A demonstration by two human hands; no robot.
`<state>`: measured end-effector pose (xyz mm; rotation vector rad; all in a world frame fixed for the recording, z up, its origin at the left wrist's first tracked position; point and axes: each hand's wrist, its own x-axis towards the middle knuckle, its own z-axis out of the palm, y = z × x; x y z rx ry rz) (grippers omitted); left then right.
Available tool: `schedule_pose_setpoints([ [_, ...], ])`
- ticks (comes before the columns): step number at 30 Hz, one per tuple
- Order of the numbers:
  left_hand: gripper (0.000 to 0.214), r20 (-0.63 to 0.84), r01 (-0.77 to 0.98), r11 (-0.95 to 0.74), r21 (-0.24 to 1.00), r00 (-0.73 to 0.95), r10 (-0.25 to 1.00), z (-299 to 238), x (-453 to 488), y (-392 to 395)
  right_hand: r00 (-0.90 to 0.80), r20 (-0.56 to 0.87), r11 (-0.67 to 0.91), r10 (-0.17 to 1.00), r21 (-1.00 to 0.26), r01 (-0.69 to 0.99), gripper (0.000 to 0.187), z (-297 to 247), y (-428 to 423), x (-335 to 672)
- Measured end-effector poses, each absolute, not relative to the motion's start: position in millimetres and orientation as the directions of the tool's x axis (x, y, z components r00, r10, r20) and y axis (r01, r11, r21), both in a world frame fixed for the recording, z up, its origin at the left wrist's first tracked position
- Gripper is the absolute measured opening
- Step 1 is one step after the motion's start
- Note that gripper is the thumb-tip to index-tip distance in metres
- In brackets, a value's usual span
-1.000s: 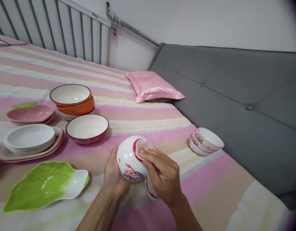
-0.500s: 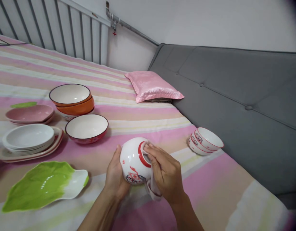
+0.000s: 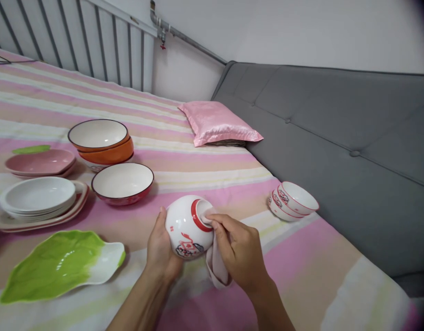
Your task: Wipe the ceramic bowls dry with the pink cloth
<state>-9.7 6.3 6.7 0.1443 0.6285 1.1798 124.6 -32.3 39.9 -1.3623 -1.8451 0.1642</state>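
My left hand (image 3: 163,250) cups a white bowl (image 3: 182,226) with a red foot ring and a red and black printed picture. The bowl is tipped on its side, its base turned toward my right hand (image 3: 240,248). That hand pinches a pale pink cloth (image 3: 217,264) and presses it against the base, inside the red ring. Part of the cloth hangs below my fingers. Left of the bowl are a red bowl with a white inside (image 3: 123,183) and a green leaf-shaped dish (image 3: 56,266).
Stacked at the left are orange bowls (image 3: 108,151), white plates (image 3: 37,195) on a red-edged tray, and pink dishes (image 3: 41,162). White bowls with red rims (image 3: 291,202) stand near the grey headboard (image 3: 329,119). A pink pillow (image 3: 220,122) lies behind on the striped bedsheet (image 3: 280,262).
The bowl and my left hand have shifted slightly left. My right fingers have drawn back a little from the base, and more of the cloth shows.
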Motion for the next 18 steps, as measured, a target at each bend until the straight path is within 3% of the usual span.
schedule_pose_setpoints([
  [5, 0.052, -0.397, -0.819, 0.370, 0.438, 0.193, 0.897, 7, -9, 9, -0.042, 0.402, 0.350, 0.915, -0.734, 0.582, 0.024, 48, -38, 124],
  [10, 0.049, -0.412, -0.793, 0.330, 0.513, 0.110, 0.905, 14, -7, 7, 0.070, 0.216, 0.191, 0.974, -0.945, 0.264, 0.022, 45, -35, 125],
  [15, 0.040, -0.404, -0.750, 0.225, 0.622, -0.061, 0.913, 17, -4, 5, 0.390, 0.056, 0.080, 0.919, -0.996, -0.047, 0.023, 35, -22, 136],
  [18, 0.039, -0.384, -0.741, 0.225, 0.633, -0.048, 0.922, 17, -3, 4, 0.515, 0.010, 0.085, 0.857, -0.989, -0.124, 0.026, 29, -15, 142],
])
